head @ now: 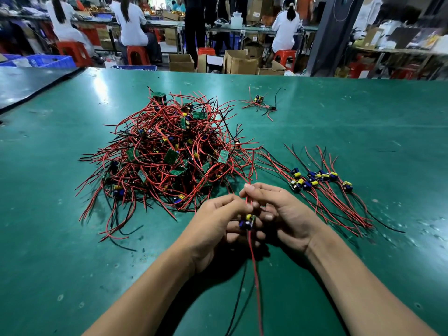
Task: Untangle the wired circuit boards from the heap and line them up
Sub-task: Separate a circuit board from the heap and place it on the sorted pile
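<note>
A big heap (167, 156) of small green circuit boards with red and black wires lies mid-table. To its right, several untangled boards (315, 179) lie side by side in a row, wires trailing toward me. Between my hands is one small board (247, 221) with a yellow and a blue part. My left hand (215, 226) holds it with curled fingers. My right hand (278, 212) pinches its red wires just above the board. More red and black wires (254, 275) hang from the board toward me.
The green table mat (72, 238) runs wide on all sides. A small separate tangle (260, 103) of boards and wires lies at the far side, right of the heap. Beyond the table edge are cardboard boxes, red stools and seated people.
</note>
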Available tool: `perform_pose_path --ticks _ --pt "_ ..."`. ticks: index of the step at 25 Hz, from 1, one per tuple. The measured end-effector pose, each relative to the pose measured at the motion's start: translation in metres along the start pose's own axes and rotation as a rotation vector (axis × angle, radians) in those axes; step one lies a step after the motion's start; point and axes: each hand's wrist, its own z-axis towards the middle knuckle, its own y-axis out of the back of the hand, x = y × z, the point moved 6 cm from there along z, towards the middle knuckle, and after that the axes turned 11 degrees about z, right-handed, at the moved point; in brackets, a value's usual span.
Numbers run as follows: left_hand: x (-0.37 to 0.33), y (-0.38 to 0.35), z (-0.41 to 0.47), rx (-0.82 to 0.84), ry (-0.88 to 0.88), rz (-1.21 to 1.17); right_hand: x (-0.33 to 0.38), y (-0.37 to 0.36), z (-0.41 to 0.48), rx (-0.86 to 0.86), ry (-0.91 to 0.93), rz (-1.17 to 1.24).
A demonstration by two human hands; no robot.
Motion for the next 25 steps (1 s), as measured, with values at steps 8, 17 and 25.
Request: perform_pose_path --ticks 8,17,25 --pt "0.002 -0.001 0.0 -0.063 -0.091 0.069 0.011 0.01 0.007 -0.17 0.153 0.169" --pt "0.005 0.0 0.001 -0.092 -0.054 0.044 0.005 0.007 0.004 -0.048 0.066 -0.036" --pt "0.003 0.007 0.002 -0.112 -0.058 0.044 0.002 -0.001 0.002 -0.015 0.067 -0.007"
